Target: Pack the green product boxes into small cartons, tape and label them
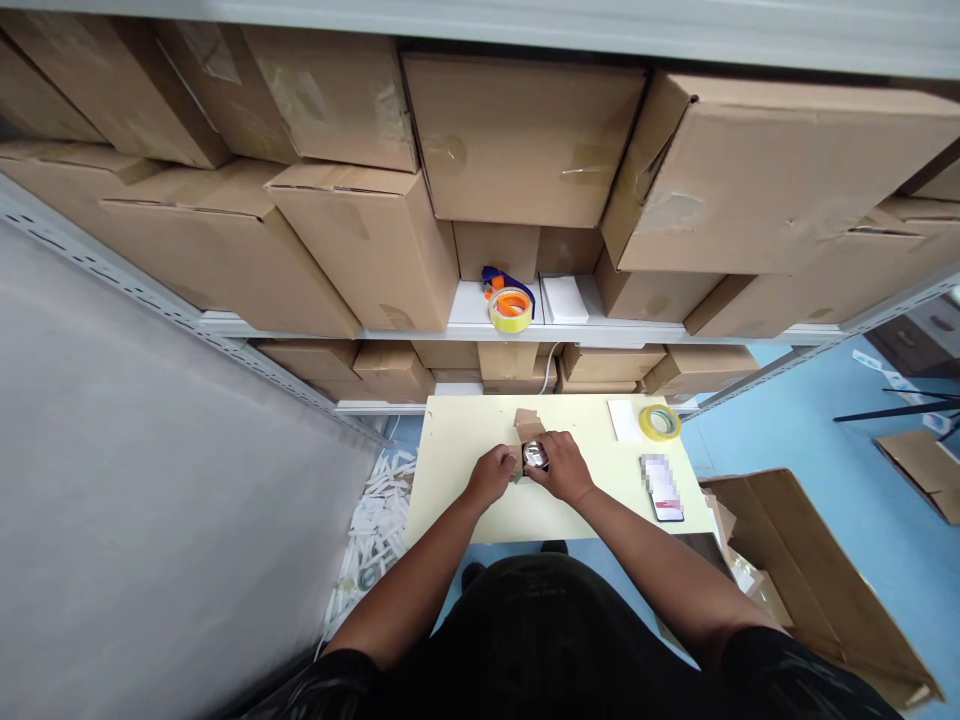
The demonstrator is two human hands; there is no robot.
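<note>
Over the pale yellow table (465,430), both my hands meet at a small brown cardboard box (528,424) with its flap raised. My left hand (491,475) is closed, its fingers pinching the box's left side. My right hand (562,468) curls around a round, shiny silver object with a dark rim (535,455), which sits at the box's opening. Whether the object is fully inside the box I cannot tell. A bit of green shows below, between the hands.
To the right on the table are a yellow tape roll (660,422), white paper (624,420) and a phone (663,488). A tape dispenser (510,308) rests on the shelf among cardboard boxes (525,140). A large open carton (817,570) stands at right; paper scraps (379,520) lie left.
</note>
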